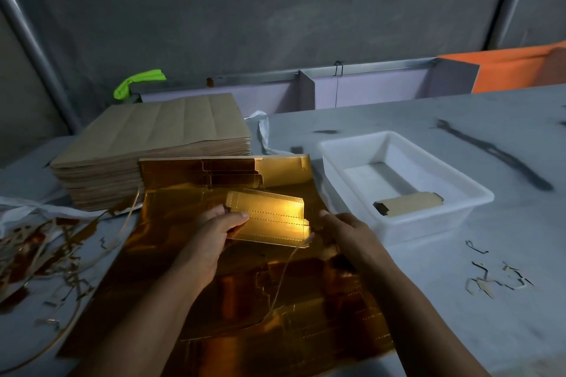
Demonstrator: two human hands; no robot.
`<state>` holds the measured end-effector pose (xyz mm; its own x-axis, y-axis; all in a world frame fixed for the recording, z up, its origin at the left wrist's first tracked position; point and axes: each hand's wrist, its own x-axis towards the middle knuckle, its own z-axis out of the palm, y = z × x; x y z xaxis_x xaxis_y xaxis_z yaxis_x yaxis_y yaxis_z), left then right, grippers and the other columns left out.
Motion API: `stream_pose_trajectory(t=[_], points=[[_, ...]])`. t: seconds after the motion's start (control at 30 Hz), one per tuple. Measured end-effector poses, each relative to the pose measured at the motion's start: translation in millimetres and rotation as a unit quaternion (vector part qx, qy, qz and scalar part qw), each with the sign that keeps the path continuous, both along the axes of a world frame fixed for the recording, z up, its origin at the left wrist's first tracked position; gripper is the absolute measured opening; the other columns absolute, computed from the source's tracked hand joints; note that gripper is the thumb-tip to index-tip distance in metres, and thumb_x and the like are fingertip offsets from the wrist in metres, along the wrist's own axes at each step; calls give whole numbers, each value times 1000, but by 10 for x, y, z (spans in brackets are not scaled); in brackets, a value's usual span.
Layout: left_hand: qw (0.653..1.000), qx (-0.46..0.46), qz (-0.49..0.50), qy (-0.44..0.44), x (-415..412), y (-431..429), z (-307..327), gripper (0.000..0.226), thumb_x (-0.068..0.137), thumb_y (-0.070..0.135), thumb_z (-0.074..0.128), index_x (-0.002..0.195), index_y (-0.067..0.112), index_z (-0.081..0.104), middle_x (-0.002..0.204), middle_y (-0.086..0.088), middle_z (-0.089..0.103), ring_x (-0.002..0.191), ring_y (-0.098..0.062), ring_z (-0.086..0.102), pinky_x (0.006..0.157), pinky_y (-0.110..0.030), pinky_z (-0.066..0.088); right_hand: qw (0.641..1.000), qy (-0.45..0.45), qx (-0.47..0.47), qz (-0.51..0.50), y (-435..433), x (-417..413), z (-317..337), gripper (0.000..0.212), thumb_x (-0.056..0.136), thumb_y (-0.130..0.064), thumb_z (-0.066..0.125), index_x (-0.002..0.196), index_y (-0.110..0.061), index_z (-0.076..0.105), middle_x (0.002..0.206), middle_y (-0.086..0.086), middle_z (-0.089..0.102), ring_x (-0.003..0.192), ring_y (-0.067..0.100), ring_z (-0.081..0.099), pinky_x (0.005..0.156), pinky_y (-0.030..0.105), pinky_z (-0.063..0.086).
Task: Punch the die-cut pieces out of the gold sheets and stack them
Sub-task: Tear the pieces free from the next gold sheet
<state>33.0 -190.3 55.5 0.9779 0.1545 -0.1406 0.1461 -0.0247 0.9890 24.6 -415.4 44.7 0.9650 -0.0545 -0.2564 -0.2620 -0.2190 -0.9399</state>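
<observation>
Gold sheet [245, 330] beneath piece [272, 217] in left hand [211, 239]

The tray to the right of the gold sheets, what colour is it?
The tray is plain white, clearest in the head view.

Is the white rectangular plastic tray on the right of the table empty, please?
No, a flat gold die-cut card piece lies inside the white rectangular plastic tray, near its front wall.
</observation>
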Motion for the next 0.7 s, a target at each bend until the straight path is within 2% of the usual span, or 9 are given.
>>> stream_pose_trajectory(t=[0.1,0.23,0.3,0.37,0.43,0.53,0.57,0.63,0.7], points=[[1000,6,19,-3,21,-23,-14,20,87,15,67,81,28,54,97,-2,59,99,-25,55,101,-48,42,996,5,86,24,16,5,7,20,101,-39,51,111,-23,57,92,7,68,57,19,70,48,26,52],[999,13,29,0,23,17,-27,20,86,17,68,84,29,52,101,-2,58,105,-27,54,106,-52,39,998,-17,60,24,50,14,-23,18,102,-27,53,106,-14,64,78,10,68,56,18,66,49,26,51],[1000,2,30,-3,37,54,-36,20,87,16,68,100,25,56,108,-6,57,107,-28,53,106,-51,40,999,-20,30,12,44,8,-45,16,102,-26,53,104,-15,64,75,9,67,56,18,64,50,27,51],[999,-7,35,-2,58,98,-26,37,87,16,67,123,16,55,120,-14,55,111,-31,53,105,-50,42,999,-25,21,-2,13,5,-64,14,101,-23,54,102,-14,65,75,10,65,55,17,60,50,28,48],[999,-10,40,-3,72,154,-27,46,88,16,66,132,12,51,123,-16,54,113,-32,52,102,-48,43,999,-32,27,-8,-22,3,-72,11,100,-18,56,98,-12,66,70,8,63,54,16,58,52,30,47],[999,-18,46,-2,85,222,-18,15,89,14,65,101,20,58,113,-14,56,103,-28,54,98,-47,44,999,-31,29,-2,-66,11,-82,9,96,-6,58,96,-9,66,75,8,65,59,16,60,54,29,49],[998,-26,56,-3,96,240,-17,15,89,13,64,91,25,55,109,-11,57,99,-26,55,98,-46,45,999,-29,21,0,-80,15,-84,10,95,-3,58,98,-9,66,80,10,66,62,17,61,55,29,50],[995,-41,87,3,134,298,-40,17,90,14,64,86,26,54,107,-9,57,97,-25,56,99,-46,46,1000,-22,5,3,-117,30,-90,13,94,-1,59,99,-12,65,86,10,66,68,20,62,62,33,54],[991,-57,120,15,173,364,-74,8,91,16,64,92,21,58,110,-11,57,96,-24,57,94,-43,50,1000,-9,-3,8,-150,44,-99,19,92,0,60,103,-15,64,93,8,66,75,24,66,74,41,58]])
